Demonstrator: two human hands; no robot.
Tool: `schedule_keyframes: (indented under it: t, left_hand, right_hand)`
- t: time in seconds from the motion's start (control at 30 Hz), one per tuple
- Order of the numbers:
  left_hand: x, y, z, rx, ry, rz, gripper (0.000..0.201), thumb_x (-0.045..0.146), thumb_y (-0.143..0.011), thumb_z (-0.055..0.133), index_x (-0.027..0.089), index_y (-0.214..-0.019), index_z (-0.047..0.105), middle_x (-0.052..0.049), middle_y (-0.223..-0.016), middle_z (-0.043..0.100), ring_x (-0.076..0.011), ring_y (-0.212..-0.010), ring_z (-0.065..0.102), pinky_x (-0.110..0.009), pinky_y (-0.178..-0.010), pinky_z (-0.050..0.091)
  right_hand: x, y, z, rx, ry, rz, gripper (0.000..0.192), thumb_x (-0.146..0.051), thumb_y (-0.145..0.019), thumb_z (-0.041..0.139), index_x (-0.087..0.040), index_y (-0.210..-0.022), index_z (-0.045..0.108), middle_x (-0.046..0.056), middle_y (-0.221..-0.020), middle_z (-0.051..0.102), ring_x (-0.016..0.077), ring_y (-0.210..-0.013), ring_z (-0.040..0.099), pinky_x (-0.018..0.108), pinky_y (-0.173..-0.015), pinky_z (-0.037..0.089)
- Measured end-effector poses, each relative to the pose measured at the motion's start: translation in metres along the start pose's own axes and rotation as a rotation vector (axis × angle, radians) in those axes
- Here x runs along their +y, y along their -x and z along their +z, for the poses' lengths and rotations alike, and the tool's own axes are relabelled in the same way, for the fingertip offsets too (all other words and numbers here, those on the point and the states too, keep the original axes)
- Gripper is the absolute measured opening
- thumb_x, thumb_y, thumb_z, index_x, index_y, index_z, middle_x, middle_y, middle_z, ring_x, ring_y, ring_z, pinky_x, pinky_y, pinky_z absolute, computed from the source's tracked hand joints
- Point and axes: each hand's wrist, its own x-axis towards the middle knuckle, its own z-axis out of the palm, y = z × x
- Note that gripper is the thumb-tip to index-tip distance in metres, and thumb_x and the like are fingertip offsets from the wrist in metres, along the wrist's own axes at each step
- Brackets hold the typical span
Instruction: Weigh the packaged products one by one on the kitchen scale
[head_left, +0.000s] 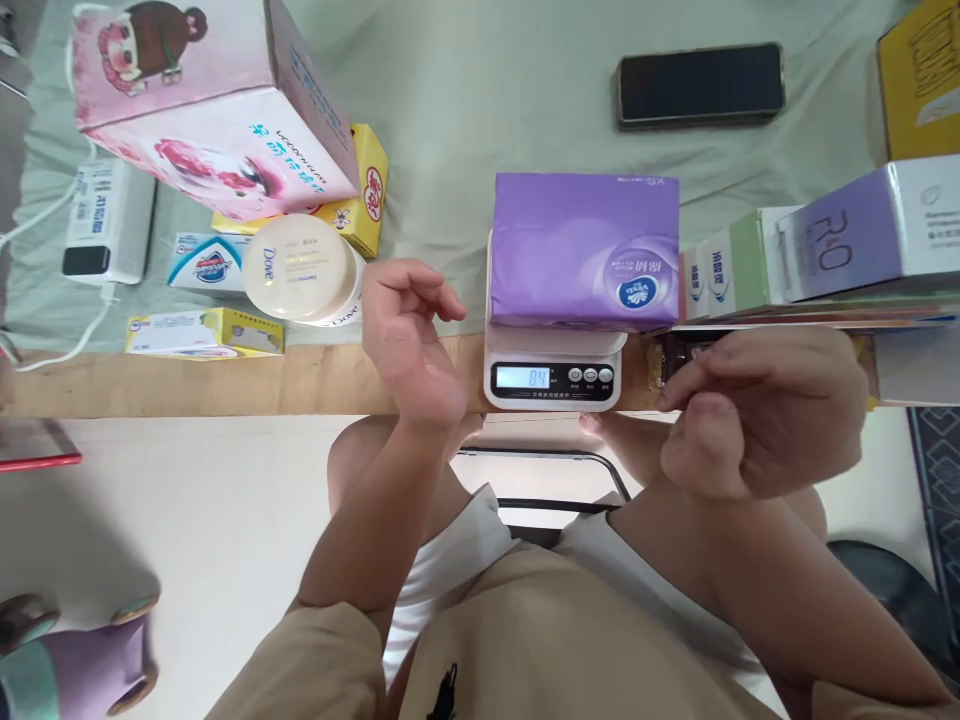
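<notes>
While the head view looks down over the lap, these lines hold:

Tissue pack: the purple tissue pack (585,250) lies flat on the white kitchen scale (553,375), covering its platform; the display reads a small number.
Handling: it looks light and soft, a plastic-wrapped block that would dent under a squeeze; the film may be a little slippery.
Where to take hold: judged from its shape, the two short ends or the long sides, thumb on one face and fingers on the other.
Left hand: the left hand (412,340) hovers empty, fingers loosely curled, between the round cream jar (304,270) and the scale, touching neither.
Right hand: the right hand (765,410) is right of the scale, fingers curled together; whether they pinch something small I cannot tell.
Surface: a pale green cloth (480,110) over a table with a bare wooden edge (225,380).
Room: a pink printed box (210,100), soap boxes and a power bank (109,220) at left; a dark phone (701,85) farther back; stacked boxes (825,255) at right; pale floor below.
</notes>
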Motion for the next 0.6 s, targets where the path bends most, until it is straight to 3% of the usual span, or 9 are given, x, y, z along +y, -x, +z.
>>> schedule_keyframes:
  t: [0.1, 0.27, 0.4, 0.53, 0.6]
  left_hand:
    - [-0.006, -0.005, 0.000, 0.002, 0.000, 0.048, 0.044, 0.071, -0.087, 0.060, 0.028, -0.080, 0.063, -0.002, -0.066, 0.048, -0.0188, -0.060, 0.054, -0.042, -0.060, 0.039]
    - [-0.011, -0.005, 0.002, 0.005, -0.002, 0.035, 0.036, 0.060, -0.099, 0.058, 0.029, -0.086, 0.069, 0.001, -0.059, 0.050, -0.0157, -0.054, 0.051, -0.037, -0.055, 0.037]
    - [-0.014, -0.003, 0.003, -0.004, -0.047, 0.025, 0.038, 0.057, -0.105, 0.054, 0.027, -0.086, 0.067, 0.004, -0.054, 0.047, -0.0114, -0.044, 0.041, -0.032, -0.046, 0.030]
    - [-0.021, -0.006, -0.002, -0.036, -0.052, -0.022, 0.009, 0.022, -0.098, 0.063, 0.025, -0.093, 0.069, 0.002, -0.076, 0.060, -0.0080, -0.051, 0.046, -0.028, -0.046, 0.033]
    - [-0.023, -0.008, -0.005, -0.057, -0.053, -0.023, 0.018, 0.008, -0.088, 0.061, 0.024, -0.087, 0.068, 0.001, -0.075, 0.058, -0.0095, -0.057, 0.050, -0.028, -0.050, 0.037]
  right_hand:
    - [0.014, 0.000, 0.005, 0.056, -0.134, -0.211, 0.015, -0.030, -0.088, 0.064, -0.018, -0.079, 0.063, -0.002, -0.058, 0.059, 0.0120, -0.050, 0.061, 0.026, -0.045, 0.045]
    - [0.016, 0.002, 0.008, -0.017, -0.195, -0.237, 0.006, -0.016, -0.079, 0.068, -0.016, -0.082, 0.064, -0.002, -0.065, 0.061, 0.0094, -0.052, 0.060, 0.023, -0.045, 0.042]
    - [0.011, 0.002, 0.010, -0.031, -0.207, -0.229, 0.002, -0.014, -0.081, 0.063, -0.015, -0.082, 0.062, -0.001, -0.067, 0.061, 0.0086, -0.054, 0.059, 0.023, -0.046, 0.041]
    - [0.011, 0.002, 0.013, -0.014, -0.233, -0.223, 0.003, -0.013, -0.080, 0.063, -0.014, -0.082, 0.062, -0.001, -0.066, 0.062, 0.0071, -0.052, 0.057, 0.022, -0.048, 0.041]
    - [0.010, 0.002, 0.014, -0.030, -0.236, -0.203, 0.008, -0.010, -0.076, 0.065, -0.014, -0.082, 0.062, -0.001, -0.064, 0.061, 0.0074, -0.052, 0.057, 0.022, -0.049, 0.042]
